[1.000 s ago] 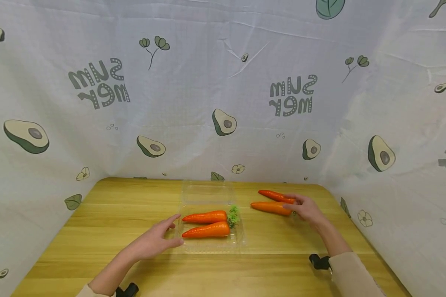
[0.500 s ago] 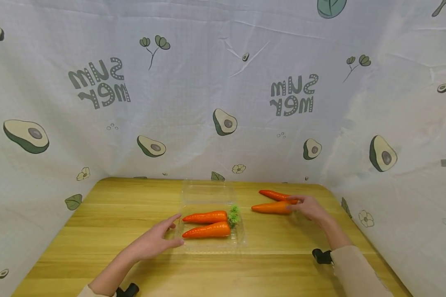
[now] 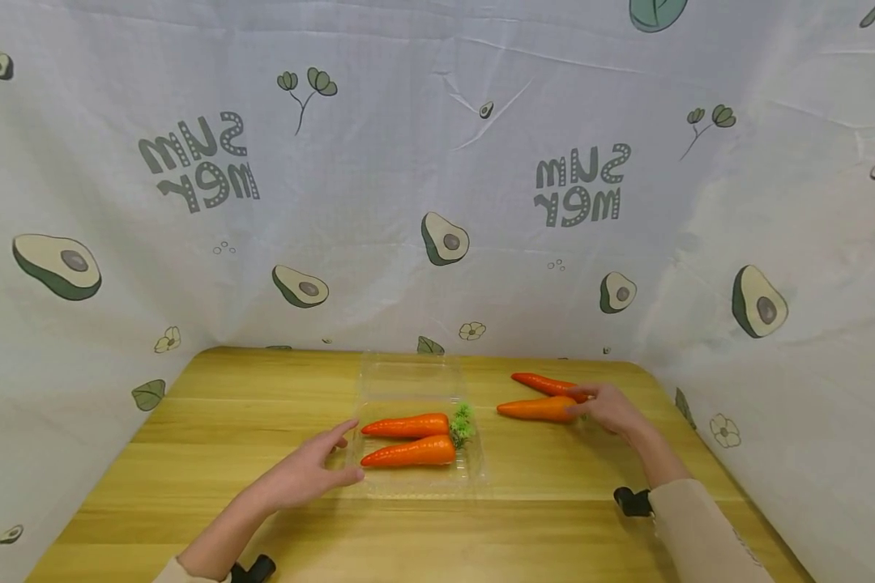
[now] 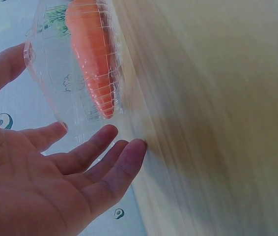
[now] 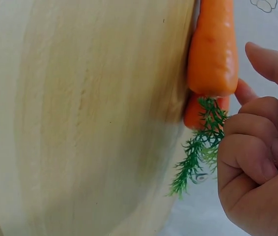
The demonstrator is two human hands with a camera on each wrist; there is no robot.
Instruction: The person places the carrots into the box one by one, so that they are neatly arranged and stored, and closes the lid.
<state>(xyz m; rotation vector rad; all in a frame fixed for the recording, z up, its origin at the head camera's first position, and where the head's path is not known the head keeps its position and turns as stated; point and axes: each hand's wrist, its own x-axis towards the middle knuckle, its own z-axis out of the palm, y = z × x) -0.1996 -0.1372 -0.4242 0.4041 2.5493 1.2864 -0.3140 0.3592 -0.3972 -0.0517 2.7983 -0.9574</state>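
And your right hand (image 3: 611, 410) has edged slightly toward 3 o'clock in the past second! The orange carrot (image 3: 534, 408) lies on the table (image 3: 547, 534), tip at 9 o'clock, a redder carrot (image 3: 543, 384) just beyond at 12. Three right fingers (image 5: 249, 147) curl in; whether the others pinch, I can't tell. Toward 9 sits the clear box (image 3: 423, 487), two carrots (image 3: 411, 452) inside, your left hand (image 3: 300, 476) spread open-fingered at its 9 o'clock edge.

In head view I see wooden desk (image 3: 423, 542); pale cloth (image 3: 379, 178) hangs behind and on both sides. Cloth carries avocados (image 3: 445, 239), leaves (image 3: 149, 394), flowers (image 3: 168, 340), mirrored word "summer" (image 3: 210, 188).
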